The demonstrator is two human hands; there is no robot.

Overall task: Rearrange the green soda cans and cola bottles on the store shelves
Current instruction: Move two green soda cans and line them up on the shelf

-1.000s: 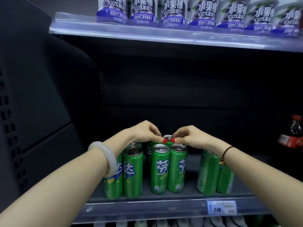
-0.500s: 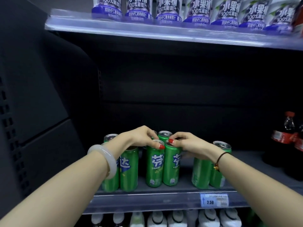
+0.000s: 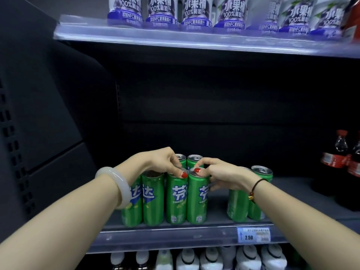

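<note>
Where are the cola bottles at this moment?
In the head view, the cola bottles stand at the far right end of the middle shelf, right of the green cans with a bare gap between.

Juice bottles [image 3: 196, 14]: a row across the top of the frame, upright, side by side, with white-and-purple labels printed "100%".
Price tag [image 3: 253, 235]: lower right of centre, on a clear front rail [image 3: 155, 238], reading 2.50.
White-capped bottles [image 3: 187, 258]: a row along the bottom edge, only the upper parts showing.
Side panel [image 3: 29, 114]: left of the frame, dark, with columns of small slots.
</note>
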